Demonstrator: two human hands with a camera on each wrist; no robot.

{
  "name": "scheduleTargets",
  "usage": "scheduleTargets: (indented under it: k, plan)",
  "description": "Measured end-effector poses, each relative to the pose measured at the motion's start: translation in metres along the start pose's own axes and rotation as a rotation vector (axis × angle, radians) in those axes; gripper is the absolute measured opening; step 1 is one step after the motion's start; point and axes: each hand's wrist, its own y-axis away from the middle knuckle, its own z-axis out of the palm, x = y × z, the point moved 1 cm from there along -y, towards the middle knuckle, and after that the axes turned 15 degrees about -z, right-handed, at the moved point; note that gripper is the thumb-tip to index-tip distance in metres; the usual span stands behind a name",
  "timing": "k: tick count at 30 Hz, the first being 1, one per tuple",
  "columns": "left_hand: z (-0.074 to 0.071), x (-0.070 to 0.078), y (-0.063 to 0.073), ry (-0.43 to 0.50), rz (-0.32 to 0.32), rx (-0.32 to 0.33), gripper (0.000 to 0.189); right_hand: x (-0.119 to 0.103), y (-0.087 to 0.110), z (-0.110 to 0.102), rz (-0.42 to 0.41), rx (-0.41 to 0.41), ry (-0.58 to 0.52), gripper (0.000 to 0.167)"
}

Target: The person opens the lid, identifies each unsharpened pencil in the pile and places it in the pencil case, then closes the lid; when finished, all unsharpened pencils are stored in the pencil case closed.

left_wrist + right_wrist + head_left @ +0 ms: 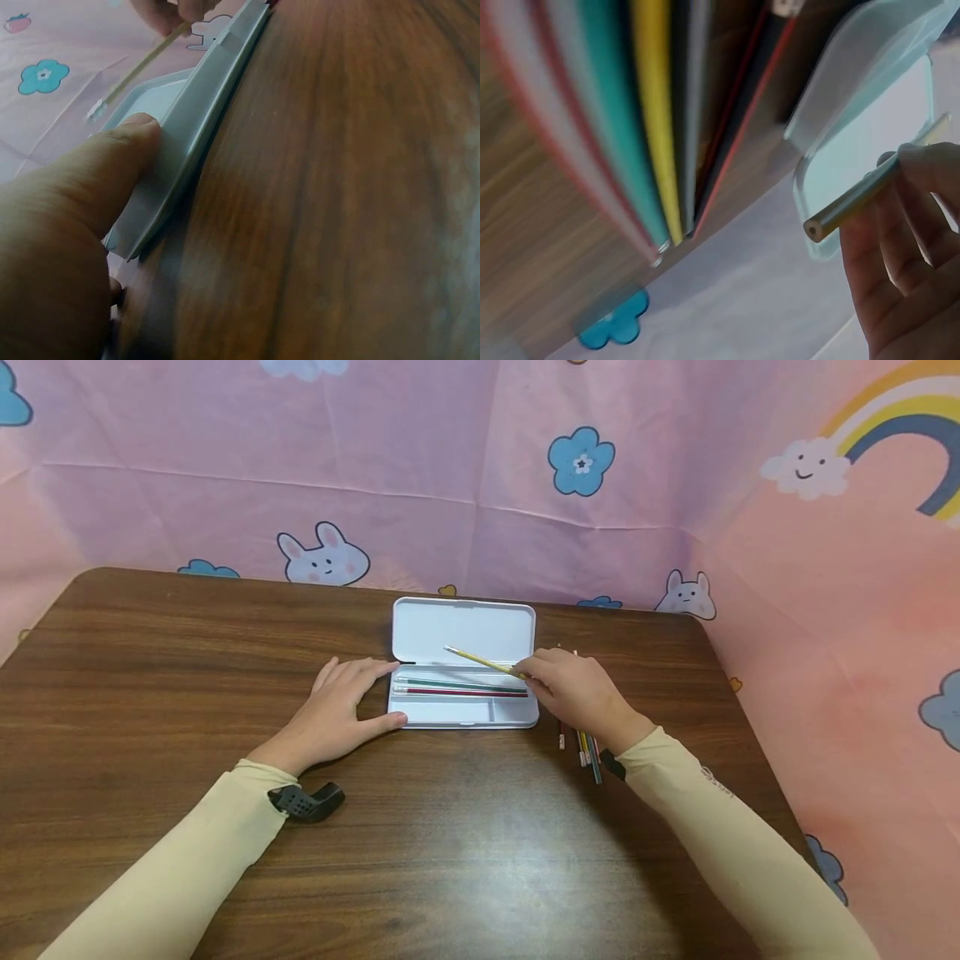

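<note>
A white pencil case lies on the table with its lid raised at the back. In its long compartment are a green pencil and a red pencil, side by side. My left hand rests at the case's left end, fingers extended, the thumb on the front corner in the left wrist view. My right hand pinches a yellow pencil near its unsharpened end, which shows in the right wrist view. The pencil slants over the case, its eraser end pointing left and away, in front of the lid.
Several loose pencils lie on the brown wooden table right of the case, partly under my right hand and forearm. A printed cloth hangs behind the table and along its right side. Black bands circle both wrists.
</note>
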Motion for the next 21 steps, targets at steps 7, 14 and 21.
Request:
scheduleTargets:
  k: [7, 14, 21]
  plan:
    - [-0.002, 0.003, 0.001, 0.002, -0.001, -0.008, 0.082, -0.004, -0.021, 0.012, -0.075, -0.025, 0.004, 0.020]
    - [-0.003, 0.003, 0.001, -0.001, -0.002, -0.012, 0.082, -0.006, -0.039, 0.019, -0.067, -0.124, 0.017, 0.020]
    - [-0.003, 0.002, 0.001, 0.012, 0.001, -0.005, 0.082, -0.009, -0.051, 0.022, -0.058, -0.180, 0.016, 0.020]
